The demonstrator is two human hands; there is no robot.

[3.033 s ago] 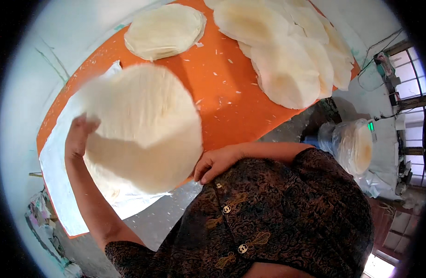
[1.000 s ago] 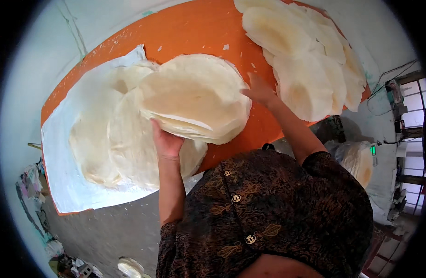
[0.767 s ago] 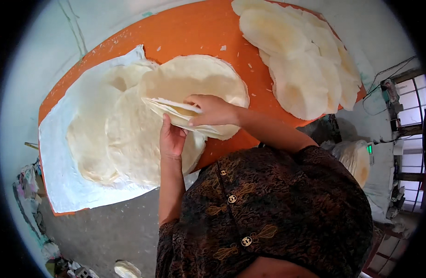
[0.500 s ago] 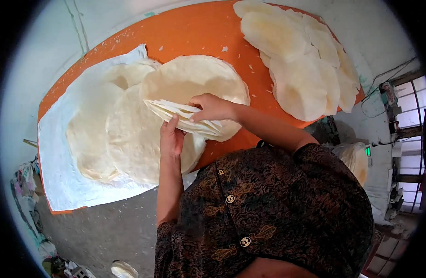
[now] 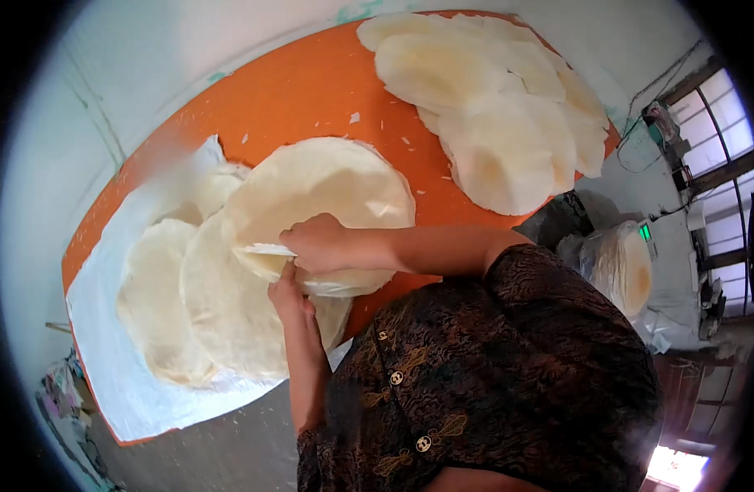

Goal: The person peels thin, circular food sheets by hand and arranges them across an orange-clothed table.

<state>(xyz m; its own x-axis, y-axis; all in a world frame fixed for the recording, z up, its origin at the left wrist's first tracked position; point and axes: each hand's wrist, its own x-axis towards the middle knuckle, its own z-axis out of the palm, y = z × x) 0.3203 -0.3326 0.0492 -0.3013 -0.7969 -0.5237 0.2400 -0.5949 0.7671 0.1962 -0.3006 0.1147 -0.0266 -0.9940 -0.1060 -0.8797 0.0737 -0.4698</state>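
Note:
A stack of thin, round, pale flatbread sheets (image 5: 332, 176) lies on the table in front of me, its near edge lifted and partly folded up. My right hand (image 5: 316, 243) is closed over that edge and grips the sheets. Just below and left of it, my left hand (image 5: 290, 292) pinches the near side of the same edge, thumb pointing up. Its fingertips are partly hidden by the sheets. More round sheets (image 5: 237, 307) overlap to the left, on a white cloth (image 5: 98, 287).
The orange tabletop (image 5: 287, 82) carries small white scraps. A spread pile of cream sheets (image 5: 508, 156) covers its far right corner. Beyond the right edge stands a plastic-wrapped stack of sheets (image 5: 623, 275). A grey floor (image 5: 196, 447) shows at the lower left.
The view has shifted, so the table sits lower. My hands have come closer together, and the fanned edges of the stack now show less, with my right hand closed over them.

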